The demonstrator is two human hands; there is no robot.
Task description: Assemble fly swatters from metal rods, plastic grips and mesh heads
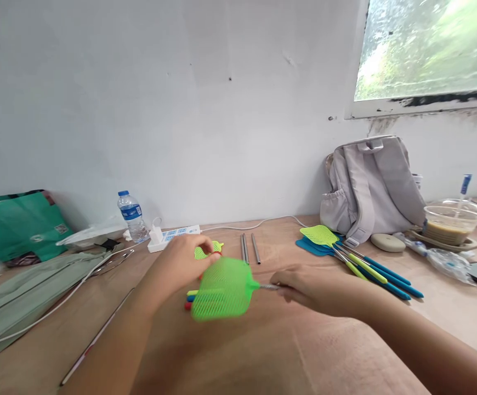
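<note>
My right hand (294, 282) is closed around the thin metal rod (268, 286) of a fly swatter. The bright green swatter head (224, 291) points left, blurred, over the middle of the table. Behind it my left hand (189, 258) has its fingers bent together beside a bit of red; the green head partly hides the fingertips, so what they grip cannot be made out. A lime swatter head (201, 251) lies just past that hand. Coloured handle grips (189, 299) in yellow, blue and red stick out from behind the green head. Several bare metal rods (256, 249) lie farther back.
To the right lie several lime and blue fly swatters (357, 260) before a grey backpack (374, 186). A drink cup (448, 225) stands beyond. At left are a water bottle (132, 215), a power strip (181, 233), a green bag (20, 225) and a thin rod (98, 334).
</note>
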